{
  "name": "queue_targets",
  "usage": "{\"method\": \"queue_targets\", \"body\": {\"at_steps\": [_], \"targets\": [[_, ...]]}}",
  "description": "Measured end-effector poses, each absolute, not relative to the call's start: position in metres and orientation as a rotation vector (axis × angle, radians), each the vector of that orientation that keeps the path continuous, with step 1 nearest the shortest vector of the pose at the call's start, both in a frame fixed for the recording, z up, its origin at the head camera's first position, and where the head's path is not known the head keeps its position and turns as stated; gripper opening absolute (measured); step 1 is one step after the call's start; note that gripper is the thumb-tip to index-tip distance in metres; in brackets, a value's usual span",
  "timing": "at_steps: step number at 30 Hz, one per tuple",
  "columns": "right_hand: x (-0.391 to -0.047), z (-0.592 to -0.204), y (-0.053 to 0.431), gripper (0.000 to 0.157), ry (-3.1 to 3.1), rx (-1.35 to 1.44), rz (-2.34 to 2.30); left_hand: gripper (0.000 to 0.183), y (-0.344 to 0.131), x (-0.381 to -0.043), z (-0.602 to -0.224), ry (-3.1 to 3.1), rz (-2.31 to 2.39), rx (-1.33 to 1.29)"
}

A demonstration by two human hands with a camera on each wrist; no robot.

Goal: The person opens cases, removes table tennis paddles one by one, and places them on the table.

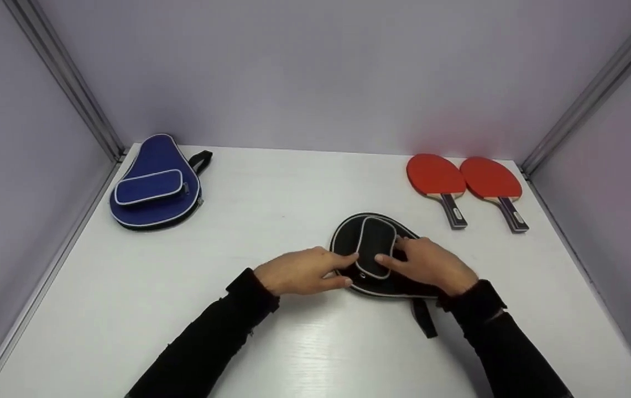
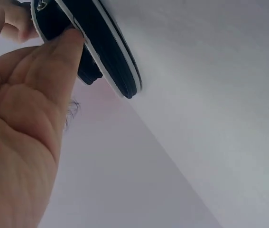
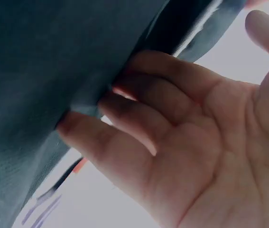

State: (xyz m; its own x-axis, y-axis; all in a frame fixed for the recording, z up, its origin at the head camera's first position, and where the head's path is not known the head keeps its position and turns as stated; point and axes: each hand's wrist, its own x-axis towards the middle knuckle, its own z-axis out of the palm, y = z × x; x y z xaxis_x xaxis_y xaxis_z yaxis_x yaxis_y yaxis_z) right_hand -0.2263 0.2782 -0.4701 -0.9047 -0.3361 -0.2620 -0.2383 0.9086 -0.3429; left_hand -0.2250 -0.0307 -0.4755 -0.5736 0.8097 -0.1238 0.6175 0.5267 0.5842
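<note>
A black table tennis bat case [image 1: 343, 237] with pale piping and a raised zipped pocket [image 1: 377, 243] lies flat on the white table, its narrow end toward the right and partly under the right hand. My left hand [image 1: 307, 271] is at the case's left edge, fingers straight; in the left wrist view its fingertips touch the piped rim [image 2: 91, 45]. My right hand [image 1: 431, 265] lies over the case's right part, thumb beside the pocket. Its slightly bent fingertips press on the dark fabric [image 3: 39, 95] in the right wrist view. A black strap [image 1: 423, 319] sticks out below.
A blue bat case [image 1: 156, 157] with its own pocket and a black strap [image 1: 201, 160] lies at the back left. Two red bats [image 1: 436, 174] lie side by side at the back right, handles toward me. Pale walls [image 1: 315, 77] enclose the table [image 1: 271, 193] behind and at both sides.
</note>
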Motion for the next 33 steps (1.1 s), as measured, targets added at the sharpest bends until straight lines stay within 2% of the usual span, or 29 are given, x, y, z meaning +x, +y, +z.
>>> {"method": "queue_targets", "body": {"at_steps": [3,10,13,21,33], "targets": [[-0.228,-0.470,0.292,0.068,2.770,-0.434,-0.498,0.064,-0.033,-0.226,-0.473,2.383,0.678,1.205],[-0.232,-0.469,0.321,0.085,2.749,-0.427,-0.518,0.067,-0.051,-0.234,-0.461,2.418,0.719,1.162],[-0.235,-0.467,0.336,0.086,2.734,-0.432,-0.517,0.068,-0.061,-0.238,-0.455,2.451,0.732,1.122],[-0.246,-0.464,0.377,0.078,2.708,-0.435,-0.507,0.071,-0.090,-0.249,-0.440,2.545,0.774,0.966],[-0.252,-0.461,0.415,0.052,2.726,-0.431,-0.489,0.079,-0.160,-0.281,-0.440,2.848,0.786,0.633]]}}
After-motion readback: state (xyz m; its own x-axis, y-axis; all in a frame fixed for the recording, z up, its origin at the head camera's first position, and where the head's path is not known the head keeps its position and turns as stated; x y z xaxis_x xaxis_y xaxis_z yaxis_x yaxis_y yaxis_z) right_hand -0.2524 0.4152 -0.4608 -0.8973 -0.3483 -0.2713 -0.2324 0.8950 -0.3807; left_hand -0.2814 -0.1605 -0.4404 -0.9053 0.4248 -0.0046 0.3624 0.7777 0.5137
